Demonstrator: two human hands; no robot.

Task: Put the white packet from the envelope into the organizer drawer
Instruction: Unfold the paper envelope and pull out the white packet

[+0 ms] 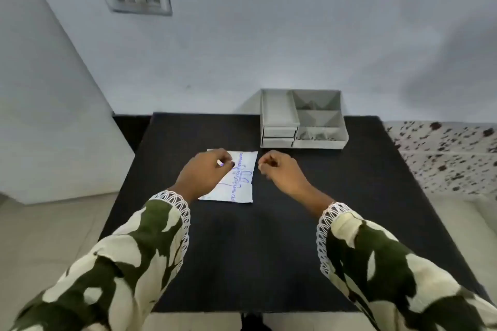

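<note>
Left hand [203, 173] rests curled on the envelope [239, 180], right hand [279, 170] loosely clenched — organizer [302, 119] drawers shut.

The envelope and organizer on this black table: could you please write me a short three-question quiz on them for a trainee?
1. True or false: the grey organizer stands at the far edge of the black table.
2. Which hand lies over the white envelope: A) the left hand, B) the right hand, C) both?
3. Fill in: the two small drawers on the organizer's front left are both ____.

Key
1. True; it stands to the right of the middle.
2. A; the right hand is curled just beside the envelope's right edge.
3. Shut; the white packet is not yet in view.
</note>
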